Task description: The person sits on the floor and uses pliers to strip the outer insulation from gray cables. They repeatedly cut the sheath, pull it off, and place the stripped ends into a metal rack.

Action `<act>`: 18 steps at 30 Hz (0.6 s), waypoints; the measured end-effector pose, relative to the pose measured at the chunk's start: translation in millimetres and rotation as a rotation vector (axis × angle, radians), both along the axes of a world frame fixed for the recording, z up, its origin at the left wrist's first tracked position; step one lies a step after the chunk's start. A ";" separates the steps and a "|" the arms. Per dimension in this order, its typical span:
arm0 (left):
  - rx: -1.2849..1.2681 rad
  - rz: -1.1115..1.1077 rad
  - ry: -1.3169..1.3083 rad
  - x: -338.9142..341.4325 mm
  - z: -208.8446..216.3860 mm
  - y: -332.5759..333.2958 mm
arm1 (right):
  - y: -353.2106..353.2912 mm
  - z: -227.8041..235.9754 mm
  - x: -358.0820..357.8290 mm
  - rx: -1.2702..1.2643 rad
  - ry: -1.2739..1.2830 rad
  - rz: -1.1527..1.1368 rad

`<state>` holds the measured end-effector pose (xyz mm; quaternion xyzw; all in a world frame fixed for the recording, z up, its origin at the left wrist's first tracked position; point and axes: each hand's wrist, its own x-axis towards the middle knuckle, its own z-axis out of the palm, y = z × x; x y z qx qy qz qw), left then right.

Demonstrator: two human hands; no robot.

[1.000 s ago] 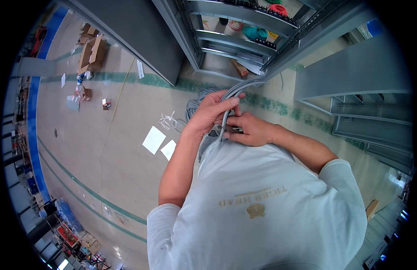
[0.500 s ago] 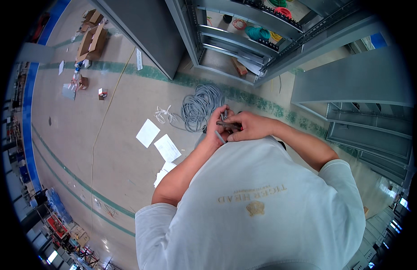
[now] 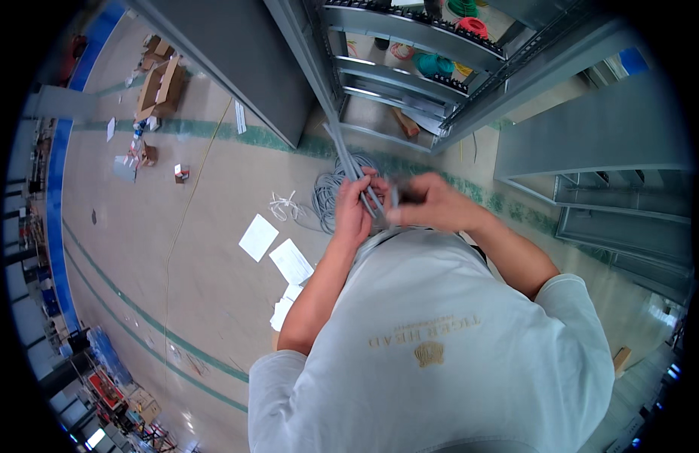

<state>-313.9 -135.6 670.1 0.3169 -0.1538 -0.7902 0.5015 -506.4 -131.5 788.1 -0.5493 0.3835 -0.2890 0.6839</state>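
Observation:
Several grey cables [image 3: 345, 151] run up from my left hand [image 3: 352, 211], whose fingers are wrapped round them close in front of my shirt. Their lower ends poke out below those fingers. Just to the right is my right hand [image 3: 446, 205], smeared by motion and curled round a dark tool [image 3: 407, 190] that looks like pliers. Its jaws are too blurred to make out. Behind my left hand a loose coil of grey cable [image 3: 324, 198] lies on the floor, partly covered by the hand and the held cables.
A tall grey metal cabinet frame [image 3: 387, 137] stands ahead, with a grey panel [image 3: 236, 60] at its left. Further right is another grey cabinet [image 3: 583, 143]. Paper sheets [image 3: 258, 238], white string [image 3: 284, 204] and an open cardboard box [image 3: 159, 89] lie on the left floor.
Grey cables now stretch upward from my left hand toward the cabinet. My right hand has moved slightly right, away from the left, and the tool has blurred.

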 end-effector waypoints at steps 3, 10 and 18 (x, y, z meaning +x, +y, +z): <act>-0.126 -0.176 -0.161 10.7 29.3 -2.2 | -28.2 6.8 -11.7 0.291 -0.258 -0.217; -0.267 -0.455 -0.222 19.6 59.6 -3.7 | -60.1 7.7 -14.2 0.147 -0.091 -0.381; -0.322 -0.625 -0.219 30.8 76.3 -13.0 | -57.6 10.2 -10.0 0.084 -0.232 -0.299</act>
